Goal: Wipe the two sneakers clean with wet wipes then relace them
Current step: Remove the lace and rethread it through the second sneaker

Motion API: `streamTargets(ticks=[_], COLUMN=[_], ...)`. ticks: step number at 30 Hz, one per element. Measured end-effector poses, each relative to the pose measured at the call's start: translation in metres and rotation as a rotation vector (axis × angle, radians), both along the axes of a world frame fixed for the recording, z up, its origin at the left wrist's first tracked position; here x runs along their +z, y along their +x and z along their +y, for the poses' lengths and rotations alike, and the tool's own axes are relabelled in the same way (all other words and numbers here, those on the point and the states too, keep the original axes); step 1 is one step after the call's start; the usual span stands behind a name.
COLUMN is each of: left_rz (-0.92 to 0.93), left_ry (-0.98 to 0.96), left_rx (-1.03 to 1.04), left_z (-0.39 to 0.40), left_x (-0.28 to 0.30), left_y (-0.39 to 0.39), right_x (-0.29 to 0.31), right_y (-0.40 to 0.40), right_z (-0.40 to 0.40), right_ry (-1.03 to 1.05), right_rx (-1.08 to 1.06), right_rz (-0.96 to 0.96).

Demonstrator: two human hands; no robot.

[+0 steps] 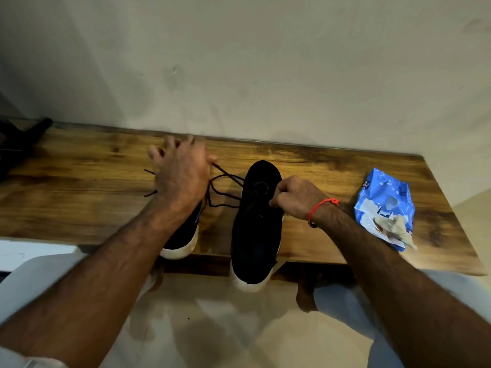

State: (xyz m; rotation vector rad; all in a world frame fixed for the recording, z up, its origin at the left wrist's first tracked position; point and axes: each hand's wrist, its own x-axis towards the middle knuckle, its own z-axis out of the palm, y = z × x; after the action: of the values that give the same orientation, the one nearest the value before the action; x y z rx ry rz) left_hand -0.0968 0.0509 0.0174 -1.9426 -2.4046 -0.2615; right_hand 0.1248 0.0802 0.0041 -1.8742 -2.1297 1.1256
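Centrally, sneaker (256, 221) under right hand (295, 199), gripped

Two black sneakers with white soles on a wooden tabletop (79, 166), heels overhanging the near edge. Right sneaker (256, 224) in full view; left sneaker (183, 235) mostly hidden under the left forearm. Left hand (182, 176) raised over the tabletop, pinching a dark lace (225, 189) — slack loops trail between the shoes. Right hand (295, 197) curled at the right sneaker's eyelet area; a red thread on its wrist. Blue wipes packet (385, 205) lies right — a soiled wipe (396, 229) on it.
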Motion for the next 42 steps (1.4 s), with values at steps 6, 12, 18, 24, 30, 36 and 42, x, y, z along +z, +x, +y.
streamTargets(ticks=[6,12,18,24,30,36,42], left_rz=[-0.047,0.050,0.035,-0.074,-0.011,-0.088,-0.052], left_ry=[-0.083,-0.239,0.057,-0.202,-0.304,-0.285,-0.297], left_rx=[-0.302,-0.332,0.058,-0.229,-0.189,-0.197,-0.194], left_z=[-0.017,-0.011,0.003,-0.025,-0.022,-0.023,-0.025], left_x=[-0.016,-0.019,0.005,-0.018,-0.026,-0.033,-0.031], left_y=[0.032,0.044,-0.013,0.042,0.033,0.038,0.035], right_x=[0.001,0.000,0.002,0.000,-0.005,-0.010,-0.004], right_y=[-0.001,-0.003,0.005,-0.001,0.004,-0.021,0.000], right_z=[0.000,-0.001,0.001,0.000,-0.002,-0.015,0.008], right_ry=[-0.007,0.021,-0.006,0.004,0.040,0.267,0.251], right_rx=[0.022,0.029,0.029,0.091,0.200,0.353,-0.081], right_rz=[0.005,-0.043,-0.066,-0.098,-0.149,-0.347,-0.022])
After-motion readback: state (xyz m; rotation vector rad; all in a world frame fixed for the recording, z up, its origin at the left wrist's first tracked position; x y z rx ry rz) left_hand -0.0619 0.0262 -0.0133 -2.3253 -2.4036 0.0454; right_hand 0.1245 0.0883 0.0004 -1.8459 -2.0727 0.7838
